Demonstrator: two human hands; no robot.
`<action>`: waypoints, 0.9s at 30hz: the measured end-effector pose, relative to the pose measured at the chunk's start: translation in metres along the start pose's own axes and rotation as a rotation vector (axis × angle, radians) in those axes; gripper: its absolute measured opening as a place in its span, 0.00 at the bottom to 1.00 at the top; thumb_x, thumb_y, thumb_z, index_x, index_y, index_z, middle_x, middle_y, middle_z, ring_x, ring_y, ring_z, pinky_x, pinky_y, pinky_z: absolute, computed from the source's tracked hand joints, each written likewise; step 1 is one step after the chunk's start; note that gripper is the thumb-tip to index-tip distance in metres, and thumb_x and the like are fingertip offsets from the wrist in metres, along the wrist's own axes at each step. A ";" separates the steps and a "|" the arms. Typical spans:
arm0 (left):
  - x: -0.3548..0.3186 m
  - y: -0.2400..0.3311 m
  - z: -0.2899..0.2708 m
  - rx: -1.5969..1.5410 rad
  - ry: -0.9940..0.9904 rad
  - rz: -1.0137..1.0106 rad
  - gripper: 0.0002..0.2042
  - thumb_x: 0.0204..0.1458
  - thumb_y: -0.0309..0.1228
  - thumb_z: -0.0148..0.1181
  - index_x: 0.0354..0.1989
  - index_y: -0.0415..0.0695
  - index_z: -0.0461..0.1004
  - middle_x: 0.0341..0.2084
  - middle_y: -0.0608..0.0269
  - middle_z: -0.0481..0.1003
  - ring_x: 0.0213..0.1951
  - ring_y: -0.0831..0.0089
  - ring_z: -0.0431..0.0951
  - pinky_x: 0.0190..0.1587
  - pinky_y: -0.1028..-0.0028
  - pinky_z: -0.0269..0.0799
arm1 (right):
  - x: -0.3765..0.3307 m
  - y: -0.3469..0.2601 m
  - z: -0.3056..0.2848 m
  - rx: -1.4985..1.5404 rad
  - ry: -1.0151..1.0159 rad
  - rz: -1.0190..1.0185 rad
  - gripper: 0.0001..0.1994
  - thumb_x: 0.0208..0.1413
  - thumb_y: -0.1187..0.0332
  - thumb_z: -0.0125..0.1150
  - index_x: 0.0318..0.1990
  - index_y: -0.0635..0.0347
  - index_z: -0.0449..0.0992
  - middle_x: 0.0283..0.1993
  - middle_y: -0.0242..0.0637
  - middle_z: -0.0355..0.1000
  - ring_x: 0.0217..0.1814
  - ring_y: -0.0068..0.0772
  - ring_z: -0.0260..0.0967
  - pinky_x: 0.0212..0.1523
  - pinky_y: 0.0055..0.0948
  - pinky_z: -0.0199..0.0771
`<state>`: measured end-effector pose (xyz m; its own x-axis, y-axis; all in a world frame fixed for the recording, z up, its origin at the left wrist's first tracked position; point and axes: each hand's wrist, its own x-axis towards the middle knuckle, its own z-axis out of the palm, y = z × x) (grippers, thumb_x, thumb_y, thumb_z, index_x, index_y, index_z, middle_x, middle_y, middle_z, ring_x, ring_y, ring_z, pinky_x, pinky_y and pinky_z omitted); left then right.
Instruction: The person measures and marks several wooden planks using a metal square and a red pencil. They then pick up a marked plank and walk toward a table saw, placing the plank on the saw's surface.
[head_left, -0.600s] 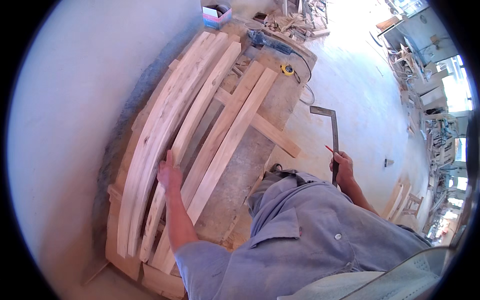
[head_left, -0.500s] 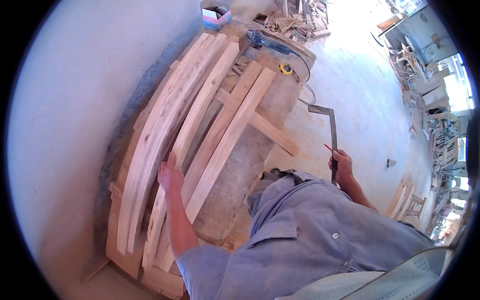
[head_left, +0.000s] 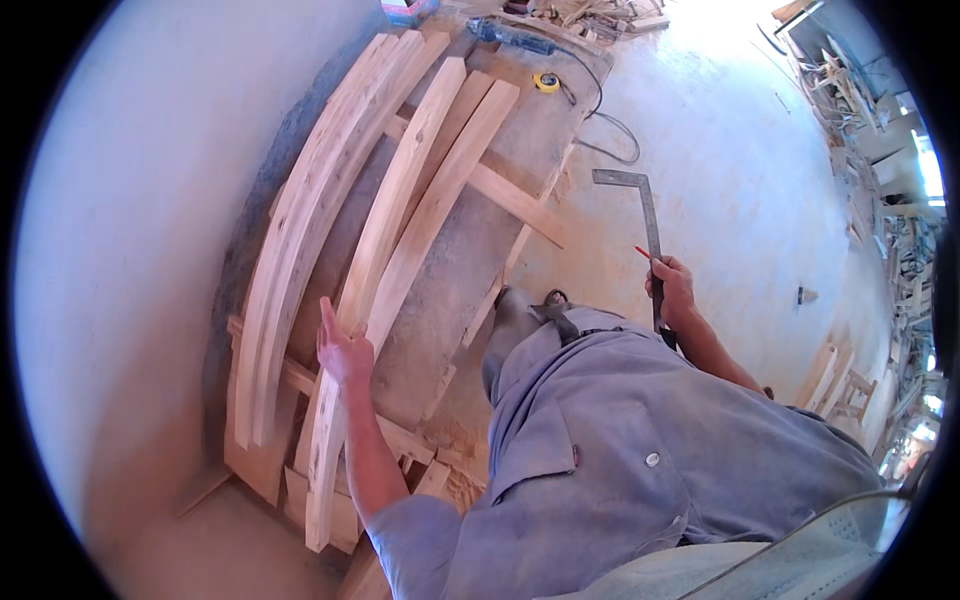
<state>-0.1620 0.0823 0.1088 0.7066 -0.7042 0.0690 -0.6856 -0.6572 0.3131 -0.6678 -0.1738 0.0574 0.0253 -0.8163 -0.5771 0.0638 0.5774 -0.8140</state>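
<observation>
Left hand point(head_left: 345, 355) on the pale beam point(head_left: 399, 182) over the bench point(head_left: 440, 295), index finger out; how firmly it grips, I can't tell. Right hand point(head_left: 672, 290) wrapped round the metal square point(head_left: 648, 210), red pencil point(head_left: 642, 251) poking out: steady the beam, square clear.

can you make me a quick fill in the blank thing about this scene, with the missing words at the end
The metal square in the right hand is shaped like the letter ____.
The thin stick in that same hand is coloured ____.
The left hand is on a long beam made of ____.
The tape measure on the work surface is mainly ____ in colour.

Missing words: L; red; wood; yellow
</observation>
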 end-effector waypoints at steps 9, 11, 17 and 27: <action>-0.029 0.006 0.008 -0.062 0.070 0.012 0.42 0.44 0.25 0.71 0.71 0.43 0.57 0.59 0.43 0.72 0.58 0.46 0.72 0.61 0.55 0.67 | -0.004 0.020 -0.033 -0.039 -0.041 -0.001 0.06 0.65 0.69 0.56 0.36 0.59 0.72 0.26 0.33 0.70 0.22 0.27 0.67 0.24 0.26 0.67; -0.022 0.006 0.017 -0.111 0.076 0.027 0.42 0.45 0.25 0.70 0.71 0.44 0.56 0.58 0.43 0.72 0.58 0.46 0.72 0.61 0.56 0.67 | 0.000 0.015 -0.028 -0.081 -0.026 0.002 0.06 0.65 0.68 0.56 0.36 0.59 0.72 0.27 0.33 0.70 0.22 0.27 0.68 0.24 0.26 0.67; -0.005 -0.016 0.057 0.049 -0.240 0.005 0.40 0.46 0.26 0.69 0.70 0.46 0.59 0.54 0.44 0.74 0.57 0.45 0.72 0.61 0.54 0.68 | -0.003 0.003 -0.006 -0.142 0.004 -0.033 0.06 0.64 0.68 0.56 0.38 0.60 0.72 0.27 0.33 0.70 0.21 0.26 0.68 0.22 0.26 0.67; 0.009 -0.040 0.036 -0.303 -0.531 -0.151 0.40 0.45 0.21 0.67 0.71 0.46 0.60 0.62 0.44 0.69 0.64 0.45 0.67 0.66 0.57 0.64 | -0.001 -0.026 0.097 -0.142 0.028 -0.061 0.04 0.61 0.71 0.59 0.37 0.62 0.75 0.26 0.33 0.71 0.22 0.24 0.68 0.25 0.25 0.71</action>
<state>-0.1344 0.0920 0.0629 0.5545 -0.6984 -0.4525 -0.4501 -0.7091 0.5428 -0.5730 -0.1896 0.0853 -0.0023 -0.8501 -0.5266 -0.0775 0.5252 -0.8474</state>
